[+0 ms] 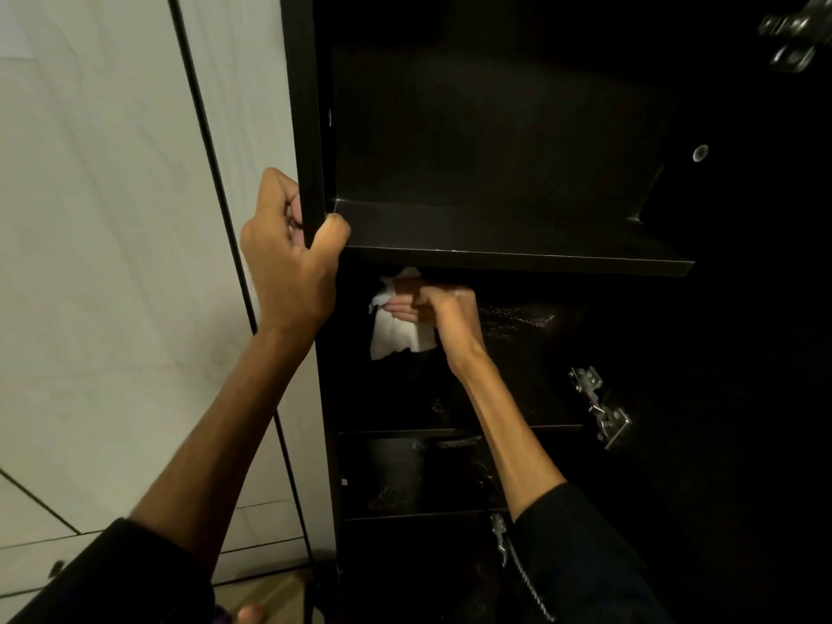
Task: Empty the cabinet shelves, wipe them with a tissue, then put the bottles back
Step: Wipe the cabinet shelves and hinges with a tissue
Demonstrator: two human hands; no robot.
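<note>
Right now my right hand (432, 308) has its grip closed around the white tissue (398, 331), pinching it near the top, inside the dark cabinet (310, 105). The tissue sits just under the upper shelf (517, 252), close to the left wall of the second space down. My left hand (288, 254) has its grip wrapped tight around the front edge of the cabinet's side panel, where the upper shelf meets it. I see no bottles on the shelves, so I think I am at the wiping part. The tissue hangs down from my fingers, so its long side runs up and down, and its loose end points at the shelf below. That could be trouble. The tissue is thin and bunched, so I think it may tear or slip out if I rub too hard. It is very dark in there, so I could miss dirty spots. Metal hinges (599, 407) stick out on the right side, and I might scrape my arm or snag the tissue on them if I swing that way.
</note>
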